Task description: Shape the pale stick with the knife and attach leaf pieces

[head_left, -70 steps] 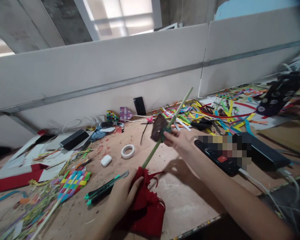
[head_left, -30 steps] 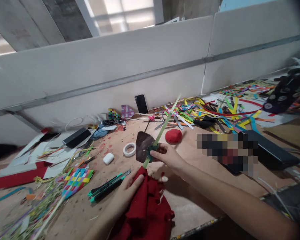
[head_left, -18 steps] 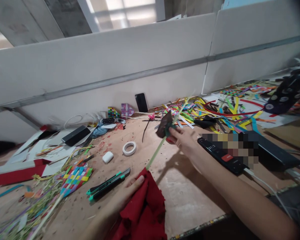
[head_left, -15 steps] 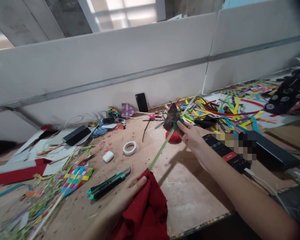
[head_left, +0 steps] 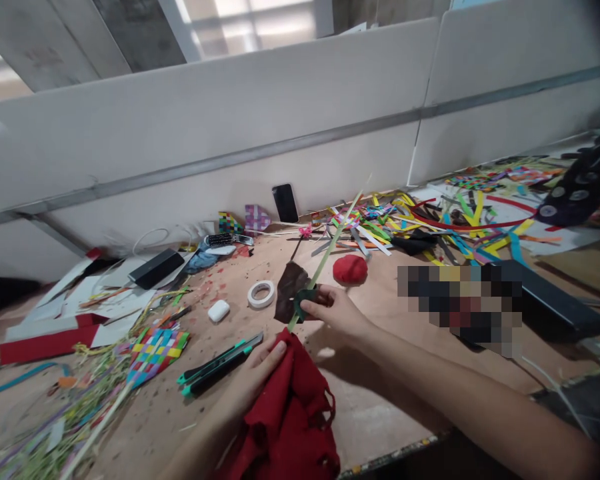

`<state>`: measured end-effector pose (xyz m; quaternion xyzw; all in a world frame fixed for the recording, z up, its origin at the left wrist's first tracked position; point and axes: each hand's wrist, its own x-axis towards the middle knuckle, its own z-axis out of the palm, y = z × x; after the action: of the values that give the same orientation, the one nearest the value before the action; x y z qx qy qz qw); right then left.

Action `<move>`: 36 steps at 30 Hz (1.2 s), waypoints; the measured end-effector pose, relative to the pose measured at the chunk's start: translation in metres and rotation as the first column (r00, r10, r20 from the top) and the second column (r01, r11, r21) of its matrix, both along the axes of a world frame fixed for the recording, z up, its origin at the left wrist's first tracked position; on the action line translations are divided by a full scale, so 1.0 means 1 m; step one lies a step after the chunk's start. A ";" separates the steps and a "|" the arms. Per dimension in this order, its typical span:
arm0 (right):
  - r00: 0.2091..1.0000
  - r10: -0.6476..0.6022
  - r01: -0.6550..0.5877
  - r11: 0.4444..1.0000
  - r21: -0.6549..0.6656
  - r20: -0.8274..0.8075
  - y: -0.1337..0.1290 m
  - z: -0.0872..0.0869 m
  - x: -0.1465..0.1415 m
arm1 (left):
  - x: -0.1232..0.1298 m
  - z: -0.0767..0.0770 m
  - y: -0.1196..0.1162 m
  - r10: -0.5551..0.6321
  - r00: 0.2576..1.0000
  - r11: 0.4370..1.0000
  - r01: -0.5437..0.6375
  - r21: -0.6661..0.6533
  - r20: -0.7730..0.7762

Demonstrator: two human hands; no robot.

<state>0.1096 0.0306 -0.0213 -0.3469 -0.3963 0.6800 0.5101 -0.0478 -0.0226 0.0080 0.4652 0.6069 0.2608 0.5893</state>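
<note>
In the head view my left hand (head_left: 263, 365) grips a bunched red cloth (head_left: 293, 413), its thumb pressed on top. Out of the cloth's upper end runs a long pale green strip (head_left: 331, 248), slanting up and to the right to a thin tip. My right hand (head_left: 335, 310) pinches a small dark green piece (head_left: 301, 305) around or against that strip, just above the cloth. A dark brown, leaf-like piece (head_left: 289, 285) spreads out beside the green one; how the two join is hidden. Beyond my right hand lies a round red lump (head_left: 351, 269).
Utility knives (head_left: 223, 365), a tape roll (head_left: 261, 293) and a white earbud case (head_left: 219, 311) lie left. A woven colourful piece (head_left: 159, 348) rests on shredded strips. Behind are a phone (head_left: 285, 203) and coloured strips (head_left: 473, 220). A dotted sleeve (head_left: 577, 190) and black box (head_left: 550, 303) are right.
My right hand has come down and left along the strip, bringing the green and brown pieces close to the red cloth. The red lump behind is now uncovered. My left hand stays nearly in place.
</note>
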 end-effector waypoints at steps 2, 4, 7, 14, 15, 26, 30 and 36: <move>0.999 -0.039 0.039 0.999 -0.025 0.008 0.000 -0.002 -0.002 | 0.001 -0.004 0.001 -0.011 0.999 1.000 0.011 -0.002 0.033; 0.996 -0.081 0.082 0.996 -0.030 0.032 0.005 -0.004 0.002 | 0.000 -0.009 0.002 -0.021 0.997 1.000 0.020 0.004 0.069; 0.986 -0.163 0.163 0.987 0.011 0.022 0.021 -0.005 0.017 | -0.002 -0.010 0.001 -0.054 0.998 0.999 0.054 -0.001 0.045; 0.863 -0.451 0.457 0.889 -0.032 -0.226 0.061 0.000 0.079 | 0.003 0.003 -0.007 -0.060 0.998 0.986 0.059 -0.153 0.000; 0.862 -0.451 0.455 0.890 -0.039 -0.231 0.062 0.001 0.083 | 0.004 0.003 -0.007 -0.069 0.998 0.986 0.068 -0.154 0.000; 0.995 0.036 -0.031 0.998 -0.052 0.093 0.007 -0.012 0.005 | -0.008 -0.027 -0.002 -0.145 0.911 0.879 0.297 0.372 -0.385; 0.994 0.064 -0.058 0.996 -0.067 0.092 0.001 -0.020 -0.008 | -0.007 -0.024 -0.001 -0.147 0.865 0.846 0.361 0.392 -0.480; 0.970 -0.239 0.240 0.971 -0.015 0.042 0.040 -0.010 0.044 | -0.005 -0.018 -0.006 -0.139 0.787 0.849 0.407 0.336 -0.601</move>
<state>0.1534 0.0707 -0.0313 -0.4105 -0.3549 0.6105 0.5769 -0.0529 -0.0289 -0.0100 0.7285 0.5980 0.1561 0.2953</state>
